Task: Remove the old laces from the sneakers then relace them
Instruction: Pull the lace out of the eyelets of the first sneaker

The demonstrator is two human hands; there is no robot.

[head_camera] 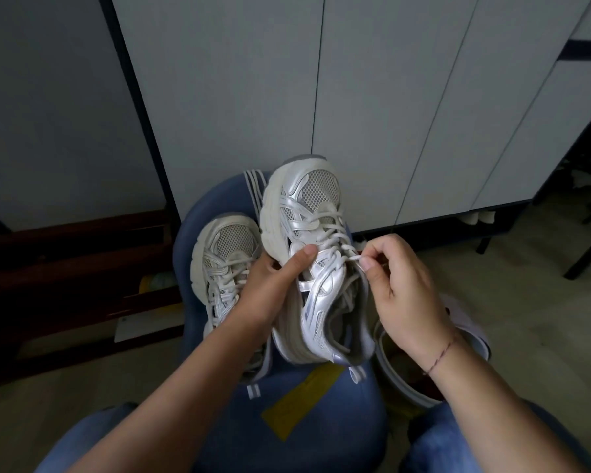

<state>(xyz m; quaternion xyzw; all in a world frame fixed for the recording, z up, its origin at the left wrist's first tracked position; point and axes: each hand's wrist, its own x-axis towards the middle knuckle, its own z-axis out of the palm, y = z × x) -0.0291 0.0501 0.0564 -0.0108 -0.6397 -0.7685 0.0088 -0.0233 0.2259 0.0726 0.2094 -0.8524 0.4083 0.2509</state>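
Knees [93,438] in jeans flanked the blue chair [338,425], second sneaker [226,254] lying at its left edge, open floor [526,302] to the right; left hand [270,285] gripped the raised sneaker [307,206] by its side, thumb on top, right hand [403,288] pinched its lace [352,259].

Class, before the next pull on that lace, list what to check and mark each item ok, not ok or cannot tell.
1. Left hand grips the held sneaker, thumb across its side: ok.
2. Right hand pinches the lace near the upper eyelets: ok.
3. Knot fully undone: cannot tell.
4. Lace free of snags in the lower eyelets: cannot tell.
5. Second sneaker rests on the chair, out of the way of the pull: ok.
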